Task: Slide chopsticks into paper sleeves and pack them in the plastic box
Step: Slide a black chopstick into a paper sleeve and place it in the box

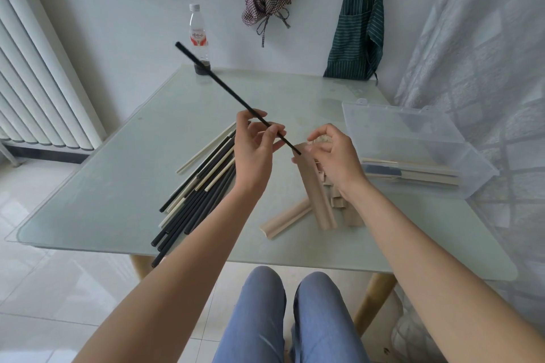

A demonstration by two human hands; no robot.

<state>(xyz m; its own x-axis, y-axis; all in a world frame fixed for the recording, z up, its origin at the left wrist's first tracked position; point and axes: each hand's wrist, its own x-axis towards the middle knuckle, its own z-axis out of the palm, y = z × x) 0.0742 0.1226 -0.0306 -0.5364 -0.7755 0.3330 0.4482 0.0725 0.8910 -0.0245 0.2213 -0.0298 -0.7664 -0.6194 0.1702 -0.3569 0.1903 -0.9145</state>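
**Black chopstick tip at sleeve mouth, insertion about to begin**

Far left: white radiator (pixel 35 74) against the wall. On the glass surface (pixel 124 174), left of centre, a loose pile of chopsticks (pixel 203 183), black and pale mixed, fanned from near edge toward the middle, a few black ends overhanging the near rim. Behind, at the far edge, a water bottle (pixel 198 35) standing upright.

Left hand (pixel 253 150) raised over the pile, thumb and fingers pinching one black chopstick (pixel 224 91) low on its shaft. Long axis slanting from upper left, high above the bottle, down to the right; lower tip meeting the open top of a paper sleeve (pixel 312 186).

Sleeve held tilted, mouth up and toward the left hand, lower end down among spare sleeves (pixel 284 221) lying on the surface. Right hand (pixel 333 156) curled at the sleeve's upper end, fingertips pinching near the mouth; exact finger placement partly hidden behind the hand.

Key relation: chopstick tip at the mouth's left rim, shaft crossing the sleeve's length at an angle rather than in line with it. Likely need: swing the shaft toward the sleeve's line, then push down and right.

Far right: clear plastic box (pixel 413 138), lid up, several sleeved pairs already lying flat inside. Right hand the nearer one for packing.
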